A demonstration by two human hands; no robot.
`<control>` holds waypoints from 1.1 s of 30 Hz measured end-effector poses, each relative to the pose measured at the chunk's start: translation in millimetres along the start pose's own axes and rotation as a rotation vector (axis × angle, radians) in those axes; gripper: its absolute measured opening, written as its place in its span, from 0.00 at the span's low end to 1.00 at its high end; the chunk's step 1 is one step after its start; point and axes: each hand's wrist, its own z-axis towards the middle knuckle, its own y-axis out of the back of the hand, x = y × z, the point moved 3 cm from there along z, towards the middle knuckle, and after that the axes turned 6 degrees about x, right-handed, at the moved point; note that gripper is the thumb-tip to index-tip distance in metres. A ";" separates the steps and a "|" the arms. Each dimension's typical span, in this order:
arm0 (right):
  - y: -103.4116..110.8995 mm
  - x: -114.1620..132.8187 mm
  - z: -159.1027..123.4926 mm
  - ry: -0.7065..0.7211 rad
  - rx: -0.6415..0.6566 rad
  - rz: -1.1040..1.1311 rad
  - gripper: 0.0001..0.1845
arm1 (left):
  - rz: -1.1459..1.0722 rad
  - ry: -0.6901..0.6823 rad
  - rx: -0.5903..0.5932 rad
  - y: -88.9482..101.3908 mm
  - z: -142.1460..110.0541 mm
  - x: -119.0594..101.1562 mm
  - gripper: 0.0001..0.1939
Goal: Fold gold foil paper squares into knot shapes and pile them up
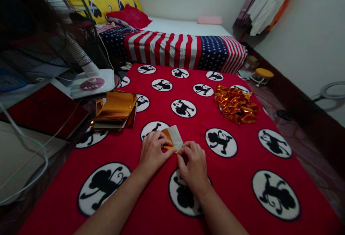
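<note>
A small sheet of gold foil paper with a pale back lies on the red cloth with monkey prints, partly folded along its near edge. My left hand pinches the folded gold edge at its left side. On the right, my right hand has thumb and fingers closed on the sheet's near right corner. The two sets of fingertips almost meet. Beyond my left hand sits a stack of gold foil sheets. Farther off to the right is a heap of shiny folded gold foil pieces.
An electric fan stands at the left beside a dark red panel and white cables. Past the far edge is a bed with a striped and starred cover. A yellow-topped stool stands at the right wall.
</note>
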 end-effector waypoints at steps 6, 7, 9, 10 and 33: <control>0.1 1.4 -3.9 0.084 -0.019 0.036 0.07 | 0.010 -0.007 0.024 0.3 -0.1 -0.1 0.05; -0.1 2.1 -4.6 0.109 -0.013 0.034 0.07 | 0.010 -0.005 0.030 0.3 -0.3 0.2 0.05; -0.6 3.2 -5.5 0.141 -0.005 0.018 0.07 | 0.012 -0.002 0.048 0.4 -0.5 1.7 0.02; -0.7 3.4 -5.7 0.148 -0.007 0.011 0.07 | 0.013 -0.005 0.061 0.4 -0.4 2.8 0.02; -0.9 5.1 -6.5 0.158 0.027 -0.075 0.06 | -0.001 -0.029 0.094 0.1 1.8 6.7 0.05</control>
